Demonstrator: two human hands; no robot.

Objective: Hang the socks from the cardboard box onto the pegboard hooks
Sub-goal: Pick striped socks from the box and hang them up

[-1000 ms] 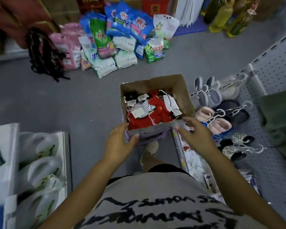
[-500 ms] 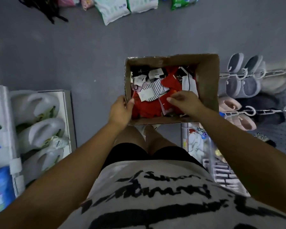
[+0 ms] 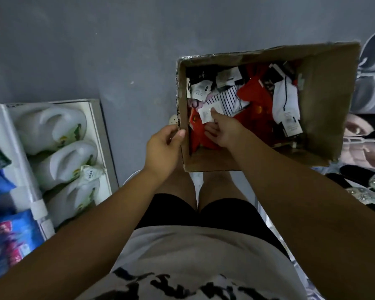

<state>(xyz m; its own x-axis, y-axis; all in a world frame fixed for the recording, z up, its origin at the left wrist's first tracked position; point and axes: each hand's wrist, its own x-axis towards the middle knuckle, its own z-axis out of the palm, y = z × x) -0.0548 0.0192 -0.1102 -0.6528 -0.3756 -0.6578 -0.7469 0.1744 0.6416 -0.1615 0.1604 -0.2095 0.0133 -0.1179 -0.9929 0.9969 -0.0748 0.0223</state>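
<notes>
The left hand (image 3: 162,146) is clamping the near-left wall of the cardboard box (image 3: 325,118), steadying it. The right hand (image 3: 222,131) is reaching inside, fingers pinching what looks like 1 white card tag (image 3: 207,113) among the socks (image 3: 253,94). Being soft, light and limp, they are probably best lifted by that stiffer card header.

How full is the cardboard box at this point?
Still well stocked. The cardboard box is open-topped, with red, white, striped and black socks heaped across its floor; only the near strip shows bare cardboard.
</notes>
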